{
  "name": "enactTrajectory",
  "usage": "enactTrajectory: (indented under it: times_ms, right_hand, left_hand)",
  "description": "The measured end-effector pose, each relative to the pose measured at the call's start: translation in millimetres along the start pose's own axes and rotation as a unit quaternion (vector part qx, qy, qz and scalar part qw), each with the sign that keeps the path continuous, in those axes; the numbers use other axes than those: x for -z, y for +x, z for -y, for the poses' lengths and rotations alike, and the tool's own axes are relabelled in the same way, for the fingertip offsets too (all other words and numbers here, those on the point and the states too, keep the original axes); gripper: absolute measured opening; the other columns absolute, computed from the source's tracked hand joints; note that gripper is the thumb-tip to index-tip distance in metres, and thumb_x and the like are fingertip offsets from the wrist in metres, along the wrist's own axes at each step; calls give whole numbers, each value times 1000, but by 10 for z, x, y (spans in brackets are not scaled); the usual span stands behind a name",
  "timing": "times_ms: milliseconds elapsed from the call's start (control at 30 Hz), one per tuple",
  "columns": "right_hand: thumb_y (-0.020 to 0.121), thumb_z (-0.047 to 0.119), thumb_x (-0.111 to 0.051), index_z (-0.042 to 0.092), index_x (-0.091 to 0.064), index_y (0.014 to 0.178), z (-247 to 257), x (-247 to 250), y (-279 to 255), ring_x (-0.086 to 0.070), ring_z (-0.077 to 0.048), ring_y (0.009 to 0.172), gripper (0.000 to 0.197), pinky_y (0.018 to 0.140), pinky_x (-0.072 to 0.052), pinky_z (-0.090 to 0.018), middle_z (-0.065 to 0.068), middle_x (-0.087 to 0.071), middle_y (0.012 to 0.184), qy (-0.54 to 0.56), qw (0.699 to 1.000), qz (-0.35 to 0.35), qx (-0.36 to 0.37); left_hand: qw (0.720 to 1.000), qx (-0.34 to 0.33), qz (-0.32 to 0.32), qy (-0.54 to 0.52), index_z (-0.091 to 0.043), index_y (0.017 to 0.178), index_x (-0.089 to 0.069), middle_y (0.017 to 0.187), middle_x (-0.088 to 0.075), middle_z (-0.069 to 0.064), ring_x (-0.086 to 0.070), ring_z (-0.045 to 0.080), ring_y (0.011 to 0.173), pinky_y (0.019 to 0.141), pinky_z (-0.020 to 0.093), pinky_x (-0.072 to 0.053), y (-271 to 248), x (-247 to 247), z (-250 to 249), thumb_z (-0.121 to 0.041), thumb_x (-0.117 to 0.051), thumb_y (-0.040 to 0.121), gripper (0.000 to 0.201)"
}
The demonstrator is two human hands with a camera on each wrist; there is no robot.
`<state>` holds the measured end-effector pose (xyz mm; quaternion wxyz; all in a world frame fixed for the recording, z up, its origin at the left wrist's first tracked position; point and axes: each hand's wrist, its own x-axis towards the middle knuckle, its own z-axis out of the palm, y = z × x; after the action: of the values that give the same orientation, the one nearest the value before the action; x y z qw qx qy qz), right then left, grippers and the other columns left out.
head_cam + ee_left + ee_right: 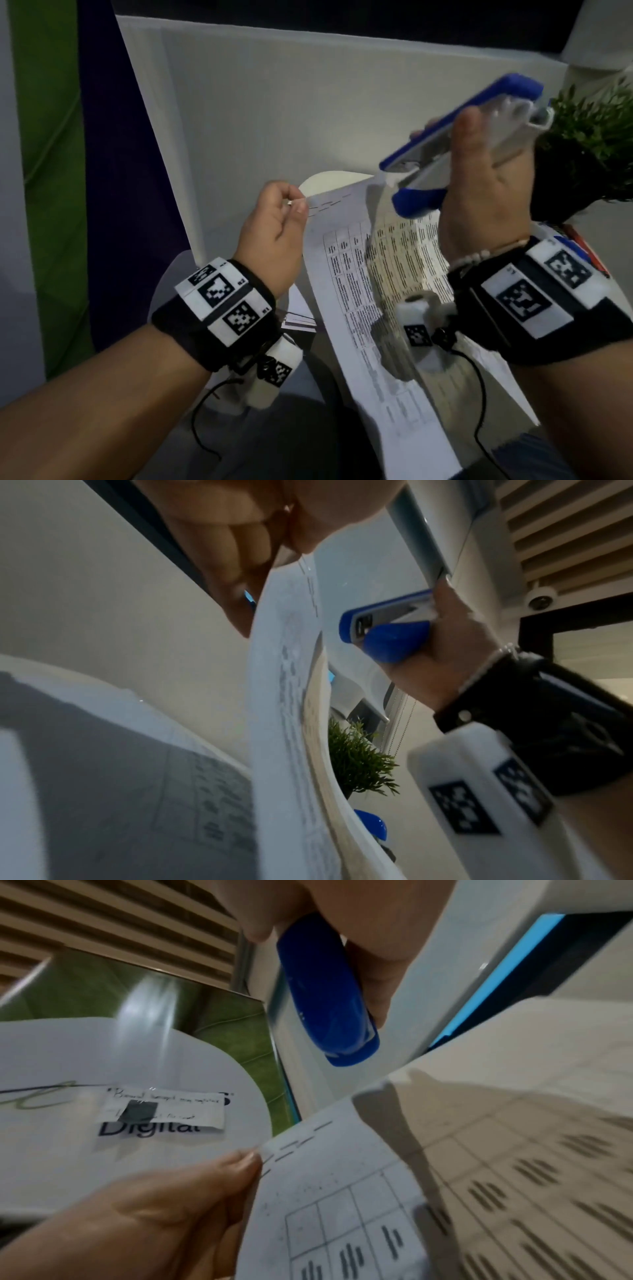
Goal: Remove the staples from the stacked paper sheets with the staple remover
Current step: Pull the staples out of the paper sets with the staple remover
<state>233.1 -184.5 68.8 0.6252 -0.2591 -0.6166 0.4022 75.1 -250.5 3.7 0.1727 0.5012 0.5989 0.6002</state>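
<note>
Staple removal, approach stage. Left hand (270, 226) pinches the far-left corner of the paper sheets (356, 274); right hand (479, 198) grips the staple remover (455, 137) just above their far edge. Blurred dashes (329, 202), probably staples, line that edge: keep the corner taut and lever one at a time.

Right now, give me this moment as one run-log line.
left hand: pinches top corner of paper sheets | right hand: grips staple remover, clear of sheets | staples: row in top edge

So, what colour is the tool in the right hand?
The staple remover is blue with a silver-grey middle; clearest in the head view.
</note>
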Motion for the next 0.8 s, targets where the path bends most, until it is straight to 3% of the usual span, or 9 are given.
enactTrajectory:
  times_ms: [67,133,233,300,367,600,733,800]
  right_hand:
    - [78,57,-54,14,-50,98,49,-72,62,-64,-26,87,47,76,-56,-30,-10,-63,95,-38,998,40,19]
    - [78,56,-50,3,-52,105,40,-115,111,-65,-25,85,59,74,-58,-32,-17,-64,100,-77,994,71,29]
    - [75,61,-48,14,-54,98,29,-165,126,-66,-23,84,52,75,-57,-40,-10,-66,94,-110,988,101,25]
    - [74,61,-48,26,-51,86,6,-173,124,-62,-10,74,38,69,-54,-27,5,-61,79,-118,987,107,29]
    - [75,59,-49,31,-48,78,-11,-180,112,-51,3,62,29,62,-42,-15,15,-51,68,-121,986,106,38]
    - [78,55,-49,31,-44,70,-77,-199,131,-42,5,57,25,60,-34,-13,17,-43,61,-109,989,88,54]
    - [76,56,-49,31,-45,71,-106,-224,121,-43,4,56,27,60,-35,-13,17,-44,61,-101,990,86,48]
    - [77,56,-49,31,-45,70,-102,-233,117,-43,4,56,27,60,-34,-12,17,-43,60,-105,990,78,49]
  left_hand:
    - [1000,-8,26,-12,-33,85,-44,78,-59,23,-54,41,64,61,56,-50,1,-30,-67,-36,-39,86,6]
    - [999,-19,48,-12,-37,85,-44,71,-60,12,-53,35,59,58,56,-51,-9,-49,-97,-35,-39,87,6]
    - [998,-36,53,15,-42,84,-44,65,-53,15,-49,39,56,53,56,-48,-22,-67,-115,-35,-39,88,9]
    - [998,-40,51,19,-41,84,-43,68,-53,24,-49,42,57,51,57,-47,-28,-71,-138,-35,-39,88,9]
    - [998,-38,53,20,-40,85,-42,73,-54,30,-51,44,58,51,56,-48,-35,-68,-171,-35,-38,88,7]
    - [995,-80,42,50,-27,90,-42,59,-45,22,-40,34,49,46,42,-37,-67,-73,-220,-30,-36,91,7]
    - [993,-91,40,58,-22,94,-43,60,-45,21,-43,35,52,48,44,-39,-86,-94,-232,-28,-36,93,9]
    - [991,-105,42,66,-21,95,-43,58,-42,14,-42,34,52,47,41,-37,-93,-94,-242,-26,-36,94,8]
